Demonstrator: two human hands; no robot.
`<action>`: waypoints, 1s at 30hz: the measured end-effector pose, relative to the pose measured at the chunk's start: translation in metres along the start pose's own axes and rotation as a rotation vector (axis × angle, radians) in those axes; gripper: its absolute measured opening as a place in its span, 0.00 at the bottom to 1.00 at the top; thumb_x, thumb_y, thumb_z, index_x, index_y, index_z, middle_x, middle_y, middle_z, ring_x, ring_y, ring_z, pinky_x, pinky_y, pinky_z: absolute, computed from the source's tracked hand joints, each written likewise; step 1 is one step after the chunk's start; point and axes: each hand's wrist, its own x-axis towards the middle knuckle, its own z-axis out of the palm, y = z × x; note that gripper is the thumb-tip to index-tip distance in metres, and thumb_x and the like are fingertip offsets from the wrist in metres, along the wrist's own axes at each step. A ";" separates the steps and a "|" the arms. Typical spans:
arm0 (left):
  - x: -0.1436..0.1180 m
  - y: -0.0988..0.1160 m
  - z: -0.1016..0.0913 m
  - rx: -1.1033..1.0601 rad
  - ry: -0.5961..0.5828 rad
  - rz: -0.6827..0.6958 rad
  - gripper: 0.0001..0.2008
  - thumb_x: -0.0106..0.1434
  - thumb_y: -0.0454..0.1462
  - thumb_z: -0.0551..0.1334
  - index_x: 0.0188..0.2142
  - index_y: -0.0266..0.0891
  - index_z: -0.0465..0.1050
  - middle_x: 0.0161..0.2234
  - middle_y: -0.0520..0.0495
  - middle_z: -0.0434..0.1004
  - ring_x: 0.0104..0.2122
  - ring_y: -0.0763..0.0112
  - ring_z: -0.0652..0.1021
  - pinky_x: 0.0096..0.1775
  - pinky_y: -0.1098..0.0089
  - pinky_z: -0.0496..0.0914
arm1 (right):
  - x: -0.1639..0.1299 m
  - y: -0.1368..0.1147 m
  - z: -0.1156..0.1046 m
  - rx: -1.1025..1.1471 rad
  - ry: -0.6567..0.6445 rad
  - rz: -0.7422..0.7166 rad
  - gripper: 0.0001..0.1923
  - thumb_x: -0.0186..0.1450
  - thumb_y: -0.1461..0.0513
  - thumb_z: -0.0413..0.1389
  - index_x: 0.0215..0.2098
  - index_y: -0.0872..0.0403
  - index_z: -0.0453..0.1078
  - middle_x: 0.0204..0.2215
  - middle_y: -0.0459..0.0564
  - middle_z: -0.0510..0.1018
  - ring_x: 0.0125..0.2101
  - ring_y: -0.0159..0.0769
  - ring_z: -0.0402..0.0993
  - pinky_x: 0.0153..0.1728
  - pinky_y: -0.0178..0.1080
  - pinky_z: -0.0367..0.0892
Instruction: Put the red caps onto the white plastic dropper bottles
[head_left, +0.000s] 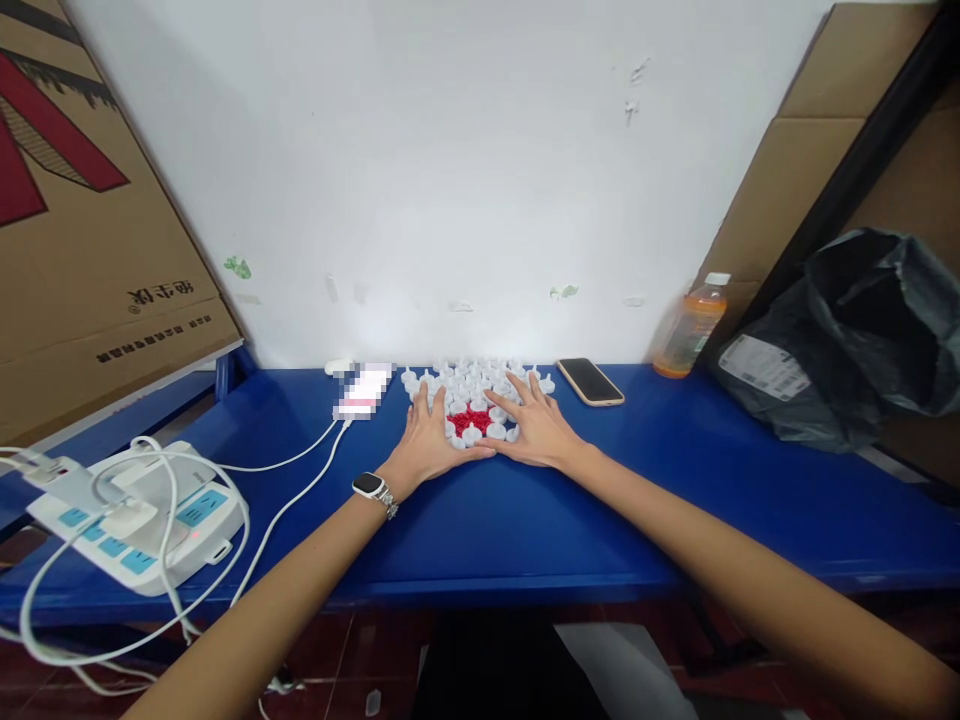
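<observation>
Packing workshop: cardboard boxes (pixel 82 230), workbench (pixel 525 520)

— What's under my palms?
— A heap of small white plastic pieces (pixel 474 392) on the blue table (pixel 525 510) by the wall, with little red pieces (pixel 469 418) (a small patch) nearest me, lying between my hands.

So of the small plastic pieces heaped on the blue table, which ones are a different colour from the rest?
The red pieces, a small cluster between the left hand and right hand. All the other pieces around them, toward the wall, are white.
</observation>
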 end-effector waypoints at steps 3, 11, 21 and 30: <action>0.008 -0.003 0.002 -0.014 -0.003 0.000 0.65 0.45 0.68 0.63 0.70 0.37 0.39 0.71 0.28 0.26 0.69 0.32 0.43 0.63 0.41 0.53 | 0.007 0.004 0.000 -0.007 -0.009 0.002 0.45 0.59 0.35 0.53 0.70 0.39 0.52 0.72 0.55 0.43 0.68 0.71 0.33 0.57 0.72 0.51; 0.010 -0.005 0.006 -0.050 0.024 0.026 0.63 0.47 0.69 0.62 0.70 0.38 0.39 0.71 0.31 0.27 0.69 0.38 0.45 0.64 0.47 0.56 | 0.011 0.008 0.003 -0.017 0.047 -0.002 0.46 0.59 0.36 0.54 0.70 0.40 0.51 0.71 0.55 0.45 0.69 0.68 0.35 0.59 0.72 0.45; -0.010 -0.006 -0.029 -0.025 0.140 0.254 0.44 0.51 0.63 0.65 0.61 0.45 0.61 0.64 0.38 0.56 0.63 0.48 0.63 0.62 0.50 0.60 | -0.011 -0.007 -0.018 0.048 0.262 -0.179 0.27 0.65 0.47 0.54 0.58 0.50 0.67 0.57 0.58 0.67 0.61 0.53 0.57 0.59 0.56 0.51; -0.006 -0.012 -0.044 -0.123 -0.017 0.357 0.15 0.61 0.48 0.64 0.44 0.43 0.77 0.38 0.46 0.73 0.39 0.63 0.74 0.45 0.62 0.69 | -0.012 -0.023 -0.011 0.085 0.278 -0.256 0.14 0.65 0.57 0.54 0.48 0.52 0.72 0.48 0.56 0.71 0.51 0.48 0.63 0.51 0.49 0.56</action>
